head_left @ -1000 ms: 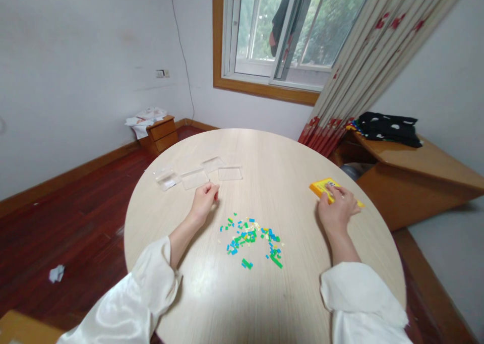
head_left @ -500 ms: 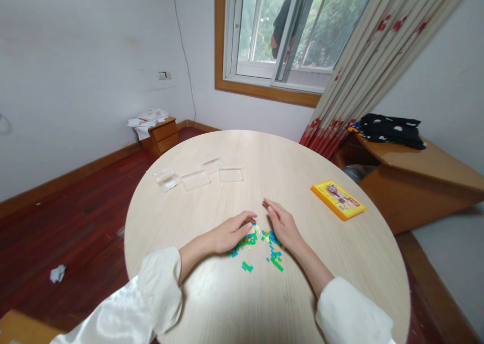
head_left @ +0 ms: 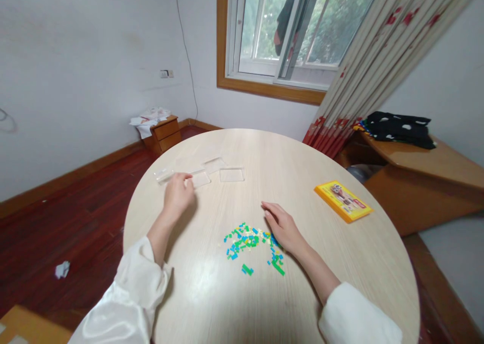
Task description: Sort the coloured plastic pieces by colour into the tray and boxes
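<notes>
A scatter of small green, blue and pale yellow bricks (head_left: 249, 239) lies in the middle of the round light-wood table (head_left: 234, 303). My right hand (head_left: 282, 225) rests flat on the table, fingers stretched out, at the right edge of the scatter and over a few bricks. My left hand (head_left: 177, 192) reaches to the far left, fingers curled down over a clear plastic tray (head_left: 163, 175) in a row of several clear trays (head_left: 231, 174). Whether it grips that tray is hidden.
A yellow booklet (head_left: 343, 201) lies on the table's right side. Beyond the table are a small wooden cabinet (head_left: 162, 133) with papers, a low wooden bench (head_left: 419, 172) with dark cloth, a curtain and a window. Crumpled paper (head_left: 62, 269) lies on the red floor.
My left hand left the bricks and moved out to the clear trays at the far left. My right hand stayed by the bricks, settling flat. The bricks look slightly more gathered.
</notes>
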{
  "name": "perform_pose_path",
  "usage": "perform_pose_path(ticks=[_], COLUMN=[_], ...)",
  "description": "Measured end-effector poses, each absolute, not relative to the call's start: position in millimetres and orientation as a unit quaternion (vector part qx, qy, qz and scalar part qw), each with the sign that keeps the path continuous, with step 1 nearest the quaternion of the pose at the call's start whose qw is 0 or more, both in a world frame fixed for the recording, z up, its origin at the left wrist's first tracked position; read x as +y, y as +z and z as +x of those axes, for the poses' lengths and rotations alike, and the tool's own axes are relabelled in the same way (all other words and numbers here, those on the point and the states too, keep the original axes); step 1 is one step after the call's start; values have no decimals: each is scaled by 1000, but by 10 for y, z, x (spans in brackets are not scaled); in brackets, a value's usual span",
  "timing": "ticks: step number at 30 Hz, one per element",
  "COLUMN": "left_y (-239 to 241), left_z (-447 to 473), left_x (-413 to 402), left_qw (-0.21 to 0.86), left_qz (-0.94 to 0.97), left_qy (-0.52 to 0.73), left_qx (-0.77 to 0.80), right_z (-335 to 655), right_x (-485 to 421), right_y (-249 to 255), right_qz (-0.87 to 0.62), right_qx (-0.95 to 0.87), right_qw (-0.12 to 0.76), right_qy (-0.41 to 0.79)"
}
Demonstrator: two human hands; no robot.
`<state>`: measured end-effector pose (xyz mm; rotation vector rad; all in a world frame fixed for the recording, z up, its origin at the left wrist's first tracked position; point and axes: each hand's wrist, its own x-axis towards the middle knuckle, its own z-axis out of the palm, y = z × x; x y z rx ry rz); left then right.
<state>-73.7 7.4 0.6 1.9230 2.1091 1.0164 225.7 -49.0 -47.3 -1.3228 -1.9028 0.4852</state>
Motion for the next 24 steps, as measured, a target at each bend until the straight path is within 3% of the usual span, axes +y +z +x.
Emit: perform_pose_path(ticks=[7,13,18,20,24], left_y=[-102,-134,34,60,-40], left_z=[-1229,-1478,-1171,-823,-122], left_x=[193,226,118,31,-111], left_qw=[6,11,-78,-68,9], left_qz=[582,508,550,631,825], left_qy=[135,270,504,503,387], left_qx=[802,818,661,587,411], right_z=[2254,2253,2256,2258,2270], right_x=[-511,-528,-526,-524,-510], right_y=[-450,-432,-440,-438,-425], right_qz=[-510,-512,-513,-514,-527], right_qx=[-753,-749,-743,-739,-723], right_qw=[371,375,386,393,408], right_qy=[184,191,188,189,182])
